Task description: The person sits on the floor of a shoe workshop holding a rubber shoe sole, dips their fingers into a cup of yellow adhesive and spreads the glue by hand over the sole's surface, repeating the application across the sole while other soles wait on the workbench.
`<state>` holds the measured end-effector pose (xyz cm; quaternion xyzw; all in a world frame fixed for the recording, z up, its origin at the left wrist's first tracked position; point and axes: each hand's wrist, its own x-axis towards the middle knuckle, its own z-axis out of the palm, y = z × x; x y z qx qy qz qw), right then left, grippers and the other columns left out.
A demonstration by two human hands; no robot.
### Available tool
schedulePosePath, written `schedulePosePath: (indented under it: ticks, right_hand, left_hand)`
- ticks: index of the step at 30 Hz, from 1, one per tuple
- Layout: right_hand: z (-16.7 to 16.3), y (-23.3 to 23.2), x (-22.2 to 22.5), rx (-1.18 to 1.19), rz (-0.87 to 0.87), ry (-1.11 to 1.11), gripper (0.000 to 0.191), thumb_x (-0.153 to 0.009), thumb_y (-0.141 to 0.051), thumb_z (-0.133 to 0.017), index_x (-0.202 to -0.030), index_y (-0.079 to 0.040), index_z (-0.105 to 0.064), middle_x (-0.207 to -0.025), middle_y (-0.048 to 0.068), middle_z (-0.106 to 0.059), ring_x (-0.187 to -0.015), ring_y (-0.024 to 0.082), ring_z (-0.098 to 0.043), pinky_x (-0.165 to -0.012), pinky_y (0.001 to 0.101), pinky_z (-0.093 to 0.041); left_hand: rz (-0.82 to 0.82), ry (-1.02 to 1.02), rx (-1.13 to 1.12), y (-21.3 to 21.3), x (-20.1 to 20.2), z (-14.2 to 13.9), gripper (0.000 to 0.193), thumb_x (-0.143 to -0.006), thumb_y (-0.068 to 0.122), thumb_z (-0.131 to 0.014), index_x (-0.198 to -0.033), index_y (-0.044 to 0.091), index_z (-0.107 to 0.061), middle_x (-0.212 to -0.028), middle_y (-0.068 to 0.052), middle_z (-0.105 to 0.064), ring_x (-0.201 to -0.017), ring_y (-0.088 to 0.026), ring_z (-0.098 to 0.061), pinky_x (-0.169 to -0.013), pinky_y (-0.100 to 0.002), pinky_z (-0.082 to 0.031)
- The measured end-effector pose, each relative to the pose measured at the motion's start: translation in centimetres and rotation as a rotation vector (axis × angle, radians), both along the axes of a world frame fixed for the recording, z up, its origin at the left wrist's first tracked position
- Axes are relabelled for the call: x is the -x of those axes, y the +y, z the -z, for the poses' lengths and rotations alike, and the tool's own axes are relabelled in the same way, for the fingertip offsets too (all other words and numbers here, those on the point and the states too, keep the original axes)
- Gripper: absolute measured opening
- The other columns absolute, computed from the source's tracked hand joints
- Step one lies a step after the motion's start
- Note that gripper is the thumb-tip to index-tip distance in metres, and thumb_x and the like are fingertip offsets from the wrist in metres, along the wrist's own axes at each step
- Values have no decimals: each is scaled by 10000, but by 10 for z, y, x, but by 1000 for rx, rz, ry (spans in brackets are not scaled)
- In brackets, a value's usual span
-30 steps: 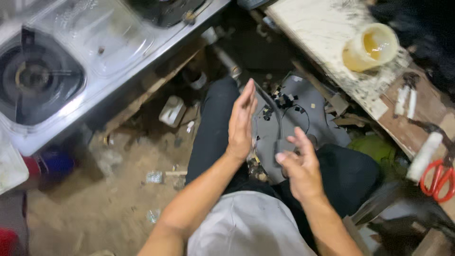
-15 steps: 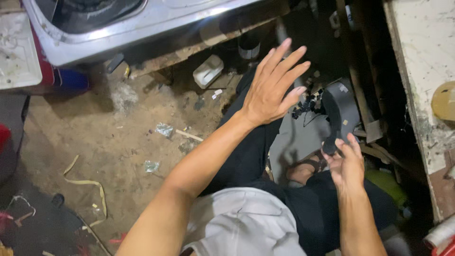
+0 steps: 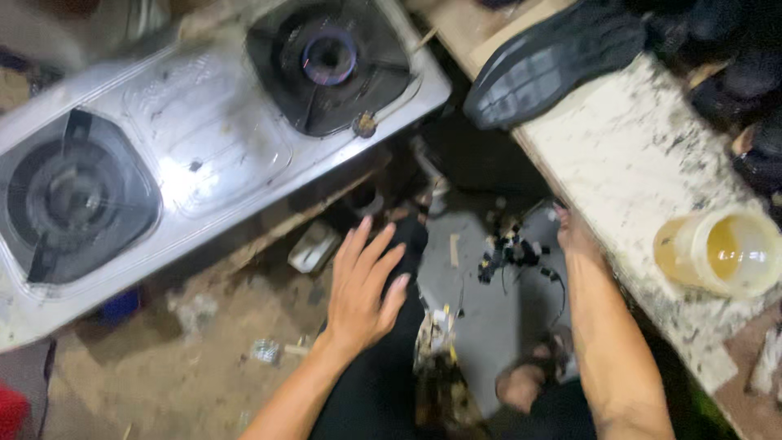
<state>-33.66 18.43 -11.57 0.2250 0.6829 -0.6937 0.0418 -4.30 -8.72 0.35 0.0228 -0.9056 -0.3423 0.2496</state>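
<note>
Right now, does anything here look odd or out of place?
Yes. The silver two-burner gas stove sits tilted on the dirt floor, a black shoe lies sole-up on the speckled stone slab, and loose wires dangle from the grey metal panel.

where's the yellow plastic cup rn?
Head view, far right: the yellow cup stands on the speckled stone slab, beyond the right hand and below the black shoe.

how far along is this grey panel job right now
Done: the grey panel lies on the lap with black wiring exposed. In hand: right hand is at the panel's far edge; left hand hovers open, holding nothing. Left: the wires look loose, and the two-burner stove sits apart nearby.
</note>
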Motion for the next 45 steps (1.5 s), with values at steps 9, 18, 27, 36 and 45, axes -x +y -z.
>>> schedulePosePath:
  ticks: [9, 18, 27, 36, 45]
  right_hand:
    - [31, -31, 101, -766, -59, 31, 645, -941, -236, -658, -1523, -110, -411, -1418, 155, -544, -1274, 364, -532, -1044, 512, -441]
    - [62, -27, 106, -1267, -196, 20, 658, -954, -320, -644, -1527, -85, -422, -1485, 186, -502, -1359, 381, -467, -1123, 498, -377]
    - [70, -40, -18, -1748, -485, 488, 690, -968, -403, -631, -1532, -59, -434, -1552, 216, -461, -1443, 397, -402, -1203, 483, -312]
    - [69, -3, -238, -640, -924, -345, 684, -803, -308, -809, -1393, -89, -539, -1333, 156, -618, -1200, 295, -657, -1022, 371, -517]
    - [14, 41, -289, -567, -683, -29, 664, -810, -297, -780, -1404, -100, -560, -1320, 130, -684, -1220, 250, -651, -993, 337, -495]
  left_hand:
    - [-45, -102, -9, -2, 5, 0, 345, -810, 89, -697, -1148, 21, -691, -1368, -165, -641, -1393, -425, -514, -1180, -598, -339]
    - [-73, -134, -67, -4, 1, 6, 302, -784, 77, -692, -1083, 42, -712, -1293, -149, -697, -1353, -394, -576, -1197, -601, -328]
    - [-31, -83, -16, -5, 9, 1, 334, -812, 75, -686, -1143, 29, -677, -1309, -151, -671, -1345, -382, -562, -1165, -572, -348]
    - [50, 24, -26, 12, 18, 14, 375, -895, 92, -649, -1259, 2, -644, -1365, -167, -635, -1375, -390, -511, -1162, -546, -350]
    - [6, -301, -428, 31, 45, 77, 370, -1067, 311, -496, -891, 12, -626, -817, -127, -656, -829, -296, -651, -903, -473, -501]
